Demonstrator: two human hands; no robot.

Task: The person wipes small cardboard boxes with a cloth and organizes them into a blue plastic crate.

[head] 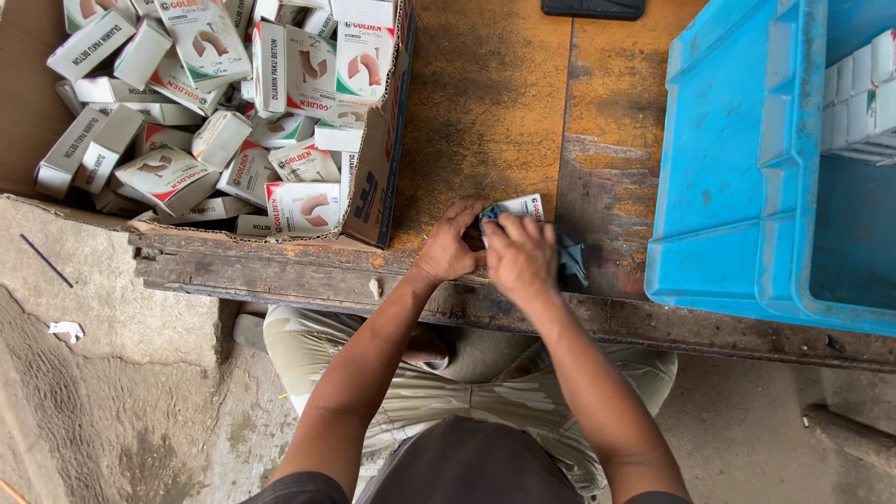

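Worn wooden bench (485,103), glossy plastic crate (737,187)

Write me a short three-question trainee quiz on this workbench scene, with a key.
1. True or false: both hands, the left hand and the right hand, are on one small white printed cardboard box at the near edge of the worn orange-brown wooden bench.
2. Where does the blue plastic crate stand? A) on the person's right B) on the person's left C) on the floor
3. Fill in: the open brown cardboard carton on the left holds a loose heap of small white ____.

Key: 1 true; 2 A; 3 boxes. Neat rows of white boxes also sit inside the crate.
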